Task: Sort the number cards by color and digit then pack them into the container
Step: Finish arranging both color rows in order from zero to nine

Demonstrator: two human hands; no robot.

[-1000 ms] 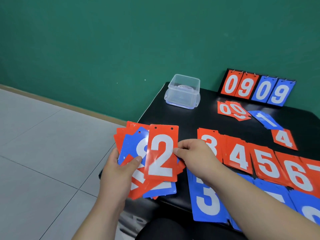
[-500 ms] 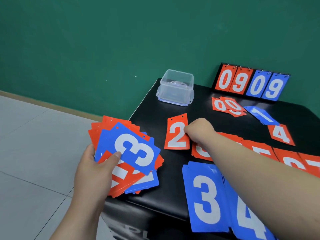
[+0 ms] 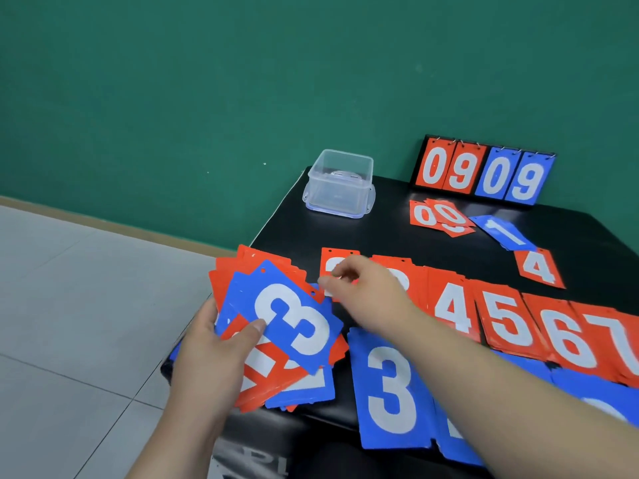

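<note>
Right hand released red 2, now hovers over it, near card fan; fingers loosely curled, nothing seen in them. Left hand grips fan, thumb pinning blue 3 on top, digit readable. Red 2 sits left of red row, keeps digit order. Container at far table corner, no cards inside. Red 2 digit mostly hidden by hand; blue piles partly behind forearm.

The blurred right hand covers most of the digit on the leftmost red card, and the picture's right edge cuts off the red 7 card.
</note>
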